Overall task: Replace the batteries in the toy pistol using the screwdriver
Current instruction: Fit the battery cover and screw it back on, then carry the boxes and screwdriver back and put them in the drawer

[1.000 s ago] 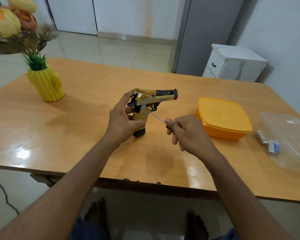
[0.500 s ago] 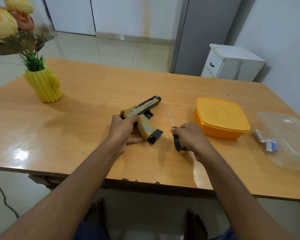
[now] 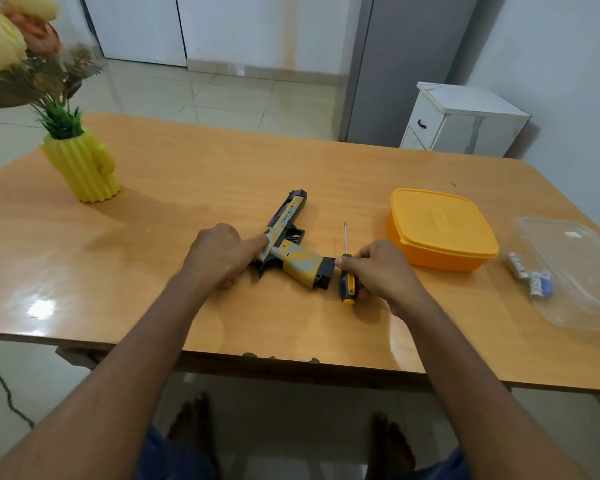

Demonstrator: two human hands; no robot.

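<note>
Toy pistol (image 3: 284,252): lies flat on its side on the counter (image 3: 187,188), near the middle, barrel pointing to the far side, handle slanting near and right, its black base at the right end.
Left grip (image 3: 219,254): the left hand rests on the rear of the pistol from the left, one finger laid straight along the slide; the other fingers are tucked under and I cannot tell how far they curl round it.
Right grip (image 3: 378,271): the right hand has thumb and fingers curled round the handle of the screwdriver, just right of the pistol's black base.
Screwdriver (image 3: 345,271): black and yellow handle near, thin metal shaft pointing far; it lies on or very close to the counter beside the pistol's handle, and I cannot tell whether it touches the base.
Orange box (image 3: 440,230): lidded, sits on the counter just right of the right hand.
Clear lid (image 3: 575,271): lies at the right edge of the counter.
Batteries (image 3: 530,277): a few small cells lie against the clear lid's left side, well apart from the pistol.
Yellow vase (image 3: 82,168): ribbed, with flowers, stands at the far left, well apart from both hands.
Way between: bare counter lies between the pistol and the batteries, save for the right hand and the orange box.
</note>
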